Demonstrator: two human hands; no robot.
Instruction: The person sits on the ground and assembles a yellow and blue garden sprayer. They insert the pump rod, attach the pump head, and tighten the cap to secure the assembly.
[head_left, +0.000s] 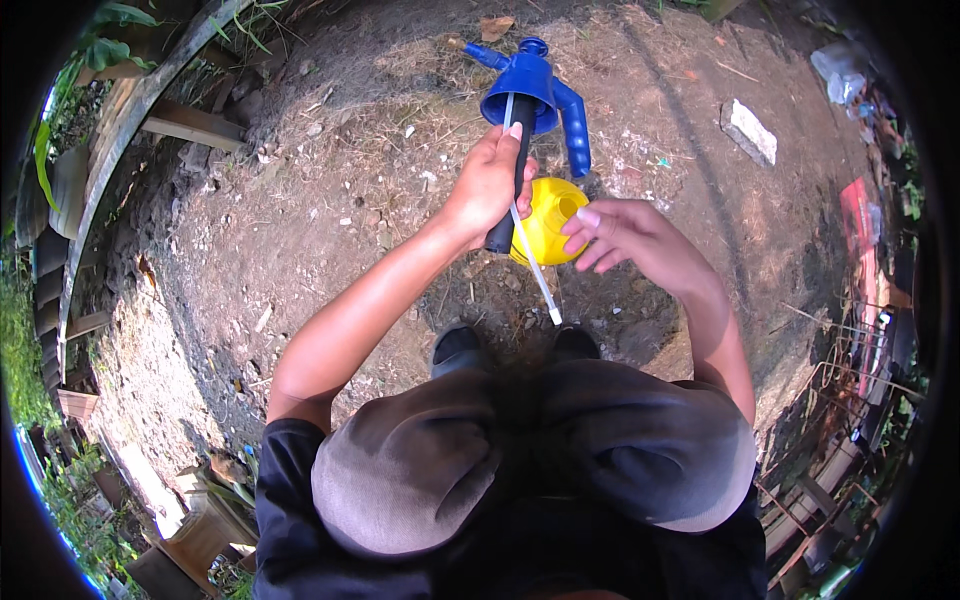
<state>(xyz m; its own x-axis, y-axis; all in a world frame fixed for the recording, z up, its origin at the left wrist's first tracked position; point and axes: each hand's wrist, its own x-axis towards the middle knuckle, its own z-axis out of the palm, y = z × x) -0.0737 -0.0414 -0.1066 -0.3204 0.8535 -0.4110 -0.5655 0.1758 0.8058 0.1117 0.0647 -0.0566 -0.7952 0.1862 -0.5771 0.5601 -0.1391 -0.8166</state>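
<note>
My left hand (493,182) is closed around the black pump tube under a blue sprayer head (528,82). The head has a nozzle pointing to the far left and a curved handle on the right. A thin white suction tube (535,262) runs down along the pump and ends in a small white tip near my feet. Behind and below the pump is a round yellow sprayer bottle (546,225) with its mouth uncovered. My right hand (622,240) is beside the bottle's mouth, fingers apart and holding nothing; whether the fingertips touch the bottle I cannot tell.
Bare dirt ground (350,180) with pebbles and dry grass surrounds me. A pale broken block (748,133) lies at the far right. Clear plastic litter (838,72) and a red strip (858,230) edge the right side. Wooden boards (195,125) stand at the left.
</note>
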